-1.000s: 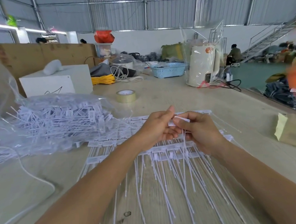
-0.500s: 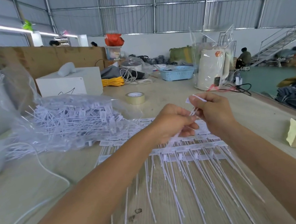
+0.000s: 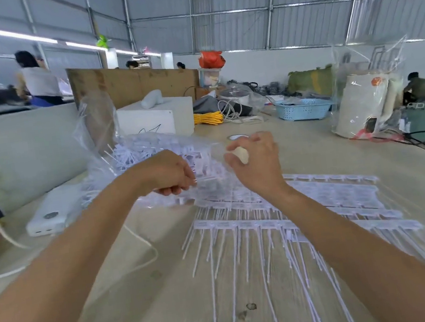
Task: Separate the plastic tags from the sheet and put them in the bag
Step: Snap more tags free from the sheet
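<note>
Sheets of white plastic tags (image 3: 330, 198) lie on the wooden table (image 3: 143, 295), their long thin tails pointing toward me. A clear plastic bag (image 3: 146, 148) stuffed with loose tags lies to the left of the sheets. My left hand (image 3: 172, 173) pinches the bag's clear film at its mouth and holds it up. My right hand (image 3: 257, 162) hovers just right of the mouth with its fingers curled in. The hand itself hides whatever it pinches.
A white power bank (image 3: 51, 218) with a white cable (image 3: 146, 242) lies left of the bag. Farther back are a white box (image 3: 155, 117), a tape roll (image 3: 235, 137), a blue basket (image 3: 305, 109) and a wrapped white appliance (image 3: 363, 108). People stand at the far left.
Both hands have left the sheet and moved left and up to the bag's mouth. The right hand pinched a separated tag before. My view has swung left.
</note>
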